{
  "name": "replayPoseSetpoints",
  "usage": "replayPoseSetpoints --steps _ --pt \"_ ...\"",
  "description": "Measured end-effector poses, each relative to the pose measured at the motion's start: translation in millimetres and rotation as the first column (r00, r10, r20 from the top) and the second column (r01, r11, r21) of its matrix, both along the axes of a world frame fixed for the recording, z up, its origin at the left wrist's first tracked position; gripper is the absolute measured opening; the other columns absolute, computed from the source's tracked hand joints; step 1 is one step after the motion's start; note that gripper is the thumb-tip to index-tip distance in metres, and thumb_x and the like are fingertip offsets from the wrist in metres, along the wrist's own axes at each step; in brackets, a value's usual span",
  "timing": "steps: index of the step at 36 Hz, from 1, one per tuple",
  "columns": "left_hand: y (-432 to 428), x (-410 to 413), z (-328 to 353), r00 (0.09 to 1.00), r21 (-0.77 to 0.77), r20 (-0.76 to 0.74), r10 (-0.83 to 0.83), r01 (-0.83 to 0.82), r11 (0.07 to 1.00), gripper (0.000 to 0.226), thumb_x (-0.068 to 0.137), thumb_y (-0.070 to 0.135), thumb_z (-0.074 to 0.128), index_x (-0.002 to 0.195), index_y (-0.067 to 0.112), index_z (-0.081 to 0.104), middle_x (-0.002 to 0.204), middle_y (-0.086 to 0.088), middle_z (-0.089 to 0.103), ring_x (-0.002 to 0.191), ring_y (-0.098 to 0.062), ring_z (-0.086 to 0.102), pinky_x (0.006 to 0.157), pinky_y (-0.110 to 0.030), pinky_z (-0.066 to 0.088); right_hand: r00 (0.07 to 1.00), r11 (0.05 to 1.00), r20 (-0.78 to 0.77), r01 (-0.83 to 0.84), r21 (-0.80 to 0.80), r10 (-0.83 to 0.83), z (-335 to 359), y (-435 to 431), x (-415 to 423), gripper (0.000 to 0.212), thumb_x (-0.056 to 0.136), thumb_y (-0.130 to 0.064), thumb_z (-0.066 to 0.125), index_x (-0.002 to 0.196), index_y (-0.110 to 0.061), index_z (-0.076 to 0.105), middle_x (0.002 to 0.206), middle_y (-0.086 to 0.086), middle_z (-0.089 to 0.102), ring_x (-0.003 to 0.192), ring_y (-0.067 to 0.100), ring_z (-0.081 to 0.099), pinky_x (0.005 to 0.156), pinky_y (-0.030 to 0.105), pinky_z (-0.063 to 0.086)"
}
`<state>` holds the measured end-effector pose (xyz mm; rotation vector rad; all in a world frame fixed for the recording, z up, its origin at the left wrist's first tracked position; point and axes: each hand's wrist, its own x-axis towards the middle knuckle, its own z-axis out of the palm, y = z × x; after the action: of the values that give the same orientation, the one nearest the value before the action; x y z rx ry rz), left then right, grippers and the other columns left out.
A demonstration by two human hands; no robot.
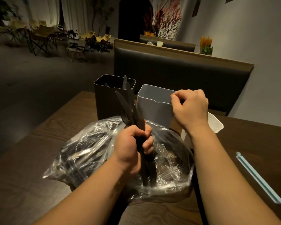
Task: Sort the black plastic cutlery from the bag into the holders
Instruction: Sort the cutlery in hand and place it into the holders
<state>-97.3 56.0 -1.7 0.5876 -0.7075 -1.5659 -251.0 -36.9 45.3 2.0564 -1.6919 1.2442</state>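
Note:
My left hand [133, 148] grips a bundle of black plastic knives [128, 106], blades pointing up and away, over the clear plastic bag [91, 151]. The bag lies open on the table with more black cutlery and a clear spoon [170, 163] inside. Behind it stand two holders: a black one [104, 98] on the left with a black piece standing in it, and a grey one [152, 108] on the right. My right hand [190, 108] hovers with curled fingers at the grey holder's right rim; whether it pinches the rim is unclear.
A dark wooden table [71, 114] carries everything. A white dish [216, 122] sits behind my right wrist. A light blue straw-like stick [258, 176] lies at the right. A dark padded bench back [185, 70] stands beyond the table.

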Motion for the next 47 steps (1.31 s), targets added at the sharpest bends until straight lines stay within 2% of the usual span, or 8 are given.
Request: replayPoseSetpoints --steps 6,15,23,29,35,40,44,47 --pt "2 0 -1 0.974 -0.053 0.225 0.021 -0.010 0.999 0.029 0.105 0.008 0.039 0.103 0.004 0.068 0.067 -0.011 0.063 0.052 -0.017 0.051 0.057 -0.025 0.046 0.992 0.991 0.036 -0.120 -0.065 0.122 20 20 7 0.026 0.097 -0.034 0.053 0.102 -0.019 0.074 0.105 0.000 0.065 0.105 0.019 0.053 0.082 0.035 0.046" --pt "7 -4 -1 0.994 -0.040 0.106 0.024 -0.020 0.999 0.029 0.089 0.021 0.059 0.113 0.006 0.065 0.097 -0.017 0.074 0.074 -0.026 0.068 0.054 -0.026 0.055 0.888 0.686 0.261 -0.458 0.566 0.378 30 57 18 0.015 0.090 -0.036 0.071 0.091 -0.022 0.073 0.080 -0.009 0.073 0.077 -0.001 0.071 0.059 0.014 0.048" --pt "9 -3 2 0.992 -0.065 0.126 -0.003 0.012 0.998 0.033 0.087 0.027 0.059 0.115 0.011 0.065 0.106 -0.010 0.077 0.074 -0.019 0.072 0.049 -0.023 0.052 0.716 0.619 0.623 -0.653 0.437 0.315 28 60 23 0.008 0.094 -0.015 0.067 0.095 -0.013 0.075 0.079 -0.001 0.075 0.073 0.012 0.073 0.055 0.020 0.054" --pt "10 -3 3 0.989 -0.099 0.132 -0.070 0.083 0.992 0.033 0.090 0.026 0.053 0.119 0.015 0.064 0.117 -0.008 0.074 0.081 -0.021 0.074 0.049 -0.022 0.052 0.632 0.724 0.746 -0.613 0.317 0.209 33 57 20 0.013 0.103 -0.015 0.052 0.107 -0.012 0.064 0.088 0.006 0.074 0.080 0.018 0.075 0.070 0.030 0.062" --pt "7 -3 -1 0.987 -0.085 0.146 -0.066 0.079 0.993 0.036 0.093 0.025 0.053 0.127 0.018 0.061 0.098 -0.009 0.073 0.067 -0.018 0.067 0.044 -0.023 0.049 0.419 0.829 0.883 -0.555 0.065 0.211 51 58 9 0.017 0.108 -0.024 0.040 0.105 -0.018 0.055 0.070 0.000 0.055 0.056 0.013 0.058 0.053 0.027 0.053" --pt "8 -4 -2 0.989 -0.081 0.142 -0.047 0.059 0.995 0.034 0.086 0.025 0.062 0.118 0.018 0.069 0.081 -0.008 0.064 0.049 -0.015 0.050 0.036 -0.018 0.034 0.725 0.854 0.628 -0.488 0.179 0.282 46 57 5 0.016 0.096 -0.032 0.065 0.106 -0.021 0.062 0.082 -0.007 0.059 0.064 -0.001 0.056 0.054 0.014 0.044" --pt "7 -4 -5 0.975 -0.086 0.210 -0.068 0.088 0.992 0.019 0.084 0.031 0.064 0.080 0.019 0.078 0.075 -0.017 0.057 0.045 -0.017 0.047 0.036 -0.017 0.031 0.754 0.837 0.601 -0.490 0.244 0.266 34 56 17 0.023 0.089 -0.031 0.073 0.108 -0.022 0.065 0.093 -0.006 0.066 0.072 0.000 0.063 0.051 0.005 0.043" --pt "7 -4 -4 0.978 -0.074 0.199 -0.066 0.083 0.994 0.022 0.082 0.026 0.064 0.100 0.017 0.072 0.082 -0.009 0.069 0.044 -0.011 0.053 0.036 -0.015 0.033 0.749 0.868 0.611 -0.456 0.195 0.256 33 54 18 0.008 0.090 -0.023 0.072 0.096 -0.019 0.068 0.086 -0.005 0.068 0.070 -0.008 0.062 0.054 0.004 0.044"
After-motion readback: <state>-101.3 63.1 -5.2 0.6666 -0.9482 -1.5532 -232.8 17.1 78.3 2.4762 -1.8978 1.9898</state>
